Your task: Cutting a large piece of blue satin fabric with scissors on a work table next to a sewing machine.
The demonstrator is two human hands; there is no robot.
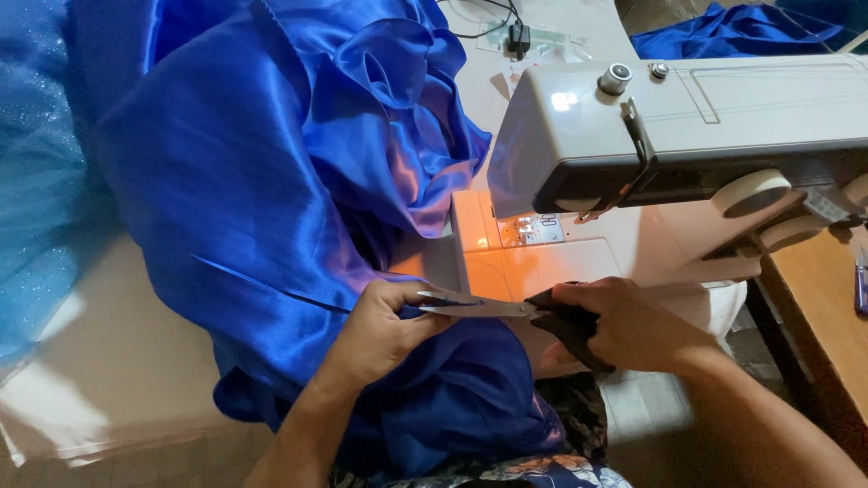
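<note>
Blue satin fabric (pixel 271 181) is lying heaped to the left of the white sewing machine (pixel 678 136) and spilling off the table (pixel 108 370) toward the person's lap. The left hand (pixel 384 330) is pinching a fold of it just in front of the machine's lit bed. The right hand (pixel 633 325) is clamped around the black handles of a pair of scissors (pixel 506 310), whose blades are lying nearly closed, pointing at the left hand's fingers (pixel 425 298) below the machine's bed.
</note>
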